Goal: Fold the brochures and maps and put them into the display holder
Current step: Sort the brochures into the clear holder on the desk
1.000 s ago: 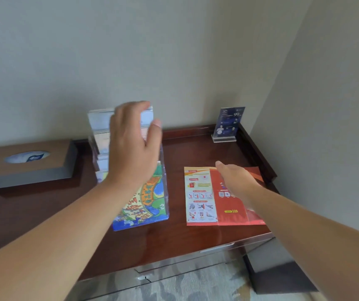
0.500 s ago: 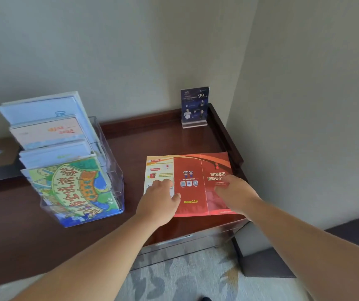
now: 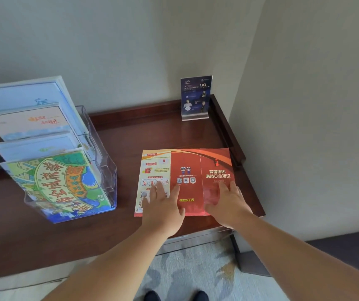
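A red and yellow three-panel brochure (image 3: 187, 170) lies unfolded and flat on the dark wooden desk (image 3: 152, 135), near its right front corner. My left hand (image 3: 162, 205) rests flat on the brochure's lower left part, fingers spread. Flat on the lower right panel lies my right hand (image 3: 228, 203). To the left stands a clear tiered display holder (image 3: 107, 170) with several folded brochures and maps, a colourful cartoon map (image 3: 59, 183) in its front slot.
A small blue sign in a clear stand (image 3: 195, 98) sits at the desk's back right corner. Walls close the back and right sides. A raised rim (image 3: 228, 131) runs along the desk's right edge. Patterned carpet (image 3: 196, 268) and my shoes show below.
My left hand left the display holder and came down onto the brochure's left side. The right hand slid to the lower right panel. The view swung right and down.
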Action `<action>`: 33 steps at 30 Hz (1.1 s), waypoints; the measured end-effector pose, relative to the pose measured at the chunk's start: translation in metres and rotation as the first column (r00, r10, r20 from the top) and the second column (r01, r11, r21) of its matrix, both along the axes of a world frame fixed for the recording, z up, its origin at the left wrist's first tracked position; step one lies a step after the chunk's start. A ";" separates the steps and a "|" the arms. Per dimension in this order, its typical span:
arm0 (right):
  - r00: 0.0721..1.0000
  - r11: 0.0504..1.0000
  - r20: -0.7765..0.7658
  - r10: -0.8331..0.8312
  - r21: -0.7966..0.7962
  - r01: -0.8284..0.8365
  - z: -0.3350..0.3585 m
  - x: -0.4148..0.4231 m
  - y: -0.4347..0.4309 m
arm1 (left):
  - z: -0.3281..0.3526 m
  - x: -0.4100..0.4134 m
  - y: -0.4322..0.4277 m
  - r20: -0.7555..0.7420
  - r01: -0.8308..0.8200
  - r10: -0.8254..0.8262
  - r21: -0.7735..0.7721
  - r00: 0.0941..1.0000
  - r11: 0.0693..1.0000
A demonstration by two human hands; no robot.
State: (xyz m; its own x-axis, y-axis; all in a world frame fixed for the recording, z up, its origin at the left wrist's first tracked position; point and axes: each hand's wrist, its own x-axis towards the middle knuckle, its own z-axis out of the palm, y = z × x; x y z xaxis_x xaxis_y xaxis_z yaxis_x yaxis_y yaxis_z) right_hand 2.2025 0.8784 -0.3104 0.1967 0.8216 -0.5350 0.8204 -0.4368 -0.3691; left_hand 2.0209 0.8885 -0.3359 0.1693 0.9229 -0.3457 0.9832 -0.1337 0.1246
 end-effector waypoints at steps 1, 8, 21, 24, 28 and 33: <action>1.000 1.000 0.008 -0.020 0.018 0.020 -0.002 -0.001 0.002 | -0.002 -0.001 0.000 0.004 0.007 -0.007 0.027 1.000 1.000; 0.982 0.989 0.183 -0.043 0.146 0.016 -0.019 -0.011 0.027 | -0.013 0.003 0.010 0.024 0.085 -0.088 0.116 0.996 0.990; 0.971 0.990 0.238 0.012 0.134 -0.045 -0.036 -0.018 0.031 | -0.010 0.014 0.044 0.093 0.089 -0.107 0.180 0.990 0.980; 0.971 0.986 0.236 0.029 0.153 -0.067 -0.039 -0.016 0.026 | -0.011 0.026 0.057 0.117 0.103 -0.109 0.055 0.987 0.993; 0.952 0.979 0.296 0.084 0.154 -0.134 -0.044 -0.012 0.017 | -0.019 0.018 0.055 0.056 0.137 -0.139 0.029 0.989 0.990; 0.933 0.969 0.347 0.095 0.183 -0.166 -0.049 -0.017 0.011 | -0.015 0.018 0.057 0.095 0.115 -0.115 0.003 0.989 0.993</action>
State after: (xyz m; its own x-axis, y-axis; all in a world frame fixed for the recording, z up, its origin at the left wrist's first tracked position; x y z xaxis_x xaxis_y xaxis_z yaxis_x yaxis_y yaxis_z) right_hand 2.1859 0.8892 -0.3598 0.2175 0.9369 -0.2736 0.9558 -0.2613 -0.1350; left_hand 2.0388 0.9459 -0.3512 0.3066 0.8946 -0.3251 0.9449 -0.2451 0.2168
